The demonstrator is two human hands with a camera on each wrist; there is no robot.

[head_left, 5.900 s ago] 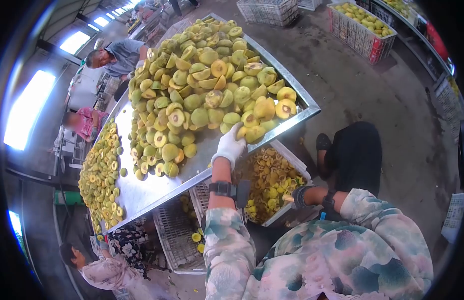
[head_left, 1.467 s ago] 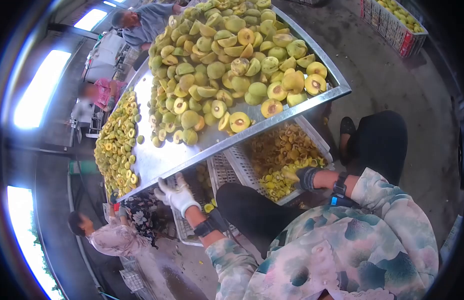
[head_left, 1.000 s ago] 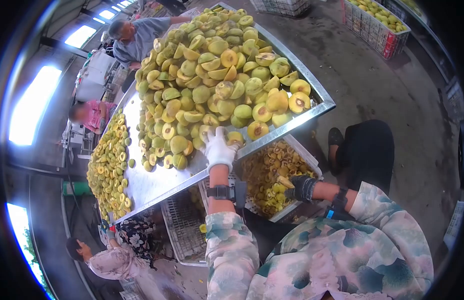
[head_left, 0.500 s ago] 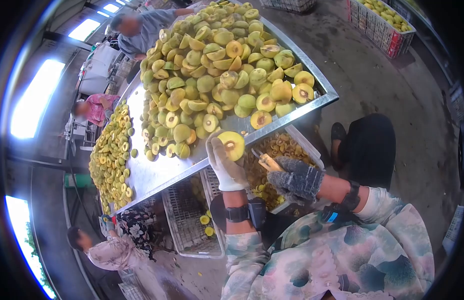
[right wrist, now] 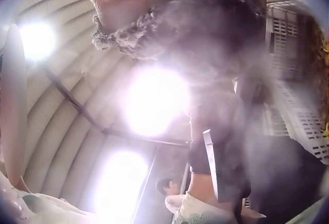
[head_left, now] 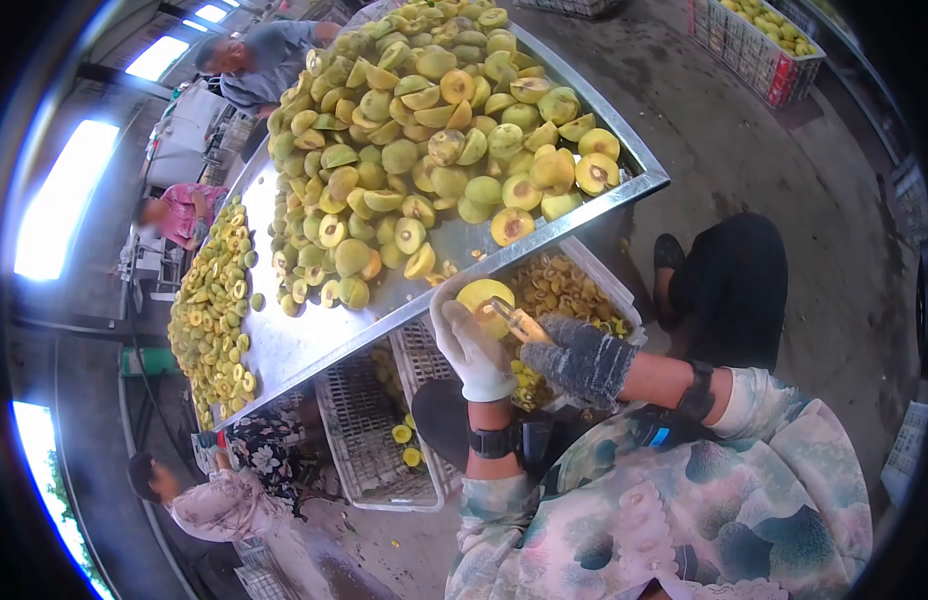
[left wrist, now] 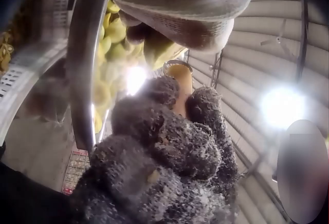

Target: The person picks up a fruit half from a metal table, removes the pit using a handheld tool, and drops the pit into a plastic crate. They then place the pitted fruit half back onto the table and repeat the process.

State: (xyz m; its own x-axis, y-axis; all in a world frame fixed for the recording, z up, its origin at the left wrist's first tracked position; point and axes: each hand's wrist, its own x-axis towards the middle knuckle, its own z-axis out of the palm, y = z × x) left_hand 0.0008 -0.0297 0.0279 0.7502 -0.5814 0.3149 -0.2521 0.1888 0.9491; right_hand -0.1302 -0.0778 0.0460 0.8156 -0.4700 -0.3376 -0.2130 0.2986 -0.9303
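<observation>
In the head view the left hand [head_left: 471, 345], in a white glove, holds a yellow-green fruit half [head_left: 487, 300] beside the tray's near edge. The right hand [head_left: 584, 362], in a dark grey knit glove, grips a tool with a wooden handle [head_left: 529, 327]; its metal end meets the fruit's cut face. Up close in the left wrist view, the grey-gloved right hand [left wrist: 164, 147] is curled round the handle [left wrist: 180, 82], below the white-gloved left hand [left wrist: 180, 21]. Glare and blur cover much of the right wrist view, where the grey glove [right wrist: 195, 29] shows at the top.
A metal tray [head_left: 384, 325] bears a large heap of fruit halves [head_left: 404, 150] and a smaller heap [head_left: 209, 310]. Under its edge stand a crate of fruit scraps [head_left: 619, 300] and a white crate [head_left: 369, 440]. Several people are around the tray's far and left sides.
The left hand reached onto the tray, then drew back with a fruit half. The right hand rose from the scrap crate, and its tool now touches the fruit.
</observation>
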